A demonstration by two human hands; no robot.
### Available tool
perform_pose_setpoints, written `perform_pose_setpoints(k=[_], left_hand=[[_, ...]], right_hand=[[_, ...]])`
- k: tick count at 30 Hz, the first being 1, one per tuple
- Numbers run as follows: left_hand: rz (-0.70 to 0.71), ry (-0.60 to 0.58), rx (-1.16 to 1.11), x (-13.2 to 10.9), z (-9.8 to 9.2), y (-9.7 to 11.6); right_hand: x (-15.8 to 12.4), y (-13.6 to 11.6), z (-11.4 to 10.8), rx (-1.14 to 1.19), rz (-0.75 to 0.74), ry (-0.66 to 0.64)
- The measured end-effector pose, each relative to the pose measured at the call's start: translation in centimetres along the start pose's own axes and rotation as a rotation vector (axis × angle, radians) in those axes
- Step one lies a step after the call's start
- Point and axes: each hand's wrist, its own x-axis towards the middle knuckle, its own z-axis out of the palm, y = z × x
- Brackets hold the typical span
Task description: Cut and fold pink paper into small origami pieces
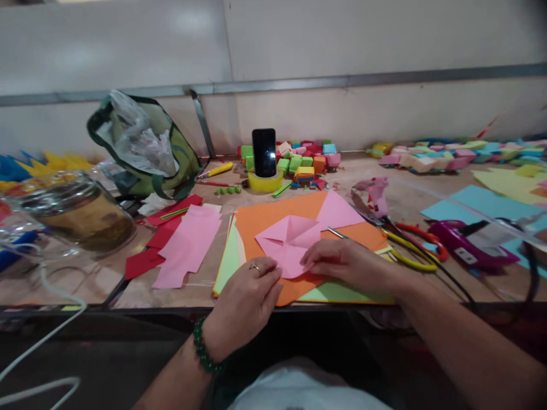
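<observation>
Pinching near-right edge of pink paper [291, 238] w/ R hand [342, 260], touching its near-left edge w/ curled L hand [247, 296] (can't tell if gripping), w/ paper btwn & just beyond both, atop orange sheet [273, 206], looking angular, matte, w/ creases meeting approx. mid-sheet.

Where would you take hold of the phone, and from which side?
Probably by the phone's long edges, near its top, from the front and slightly above: it stands upright, with its lower end at the tape and blocks on both sides.
</observation>
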Motion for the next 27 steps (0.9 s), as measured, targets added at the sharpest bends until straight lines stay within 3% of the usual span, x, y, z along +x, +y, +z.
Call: perform_pose_setpoints(k=[8,17,27], left_hand=[[0.068,0.099,-0.041,-0.1,0.2,0.0],[0.052,0.088,-0.031,0.0,0.3,-0.2],[0.156,0.093,0.048,0.3,0.2,-0.1]], right_hand=[[2.8,0.6,1.8,-0.101,0.154,0.298],[3.3,0.6,2.3,-0.260,0.203,0.351],[3.3,0.6,2.7,-0.262,0.198,0.377]])
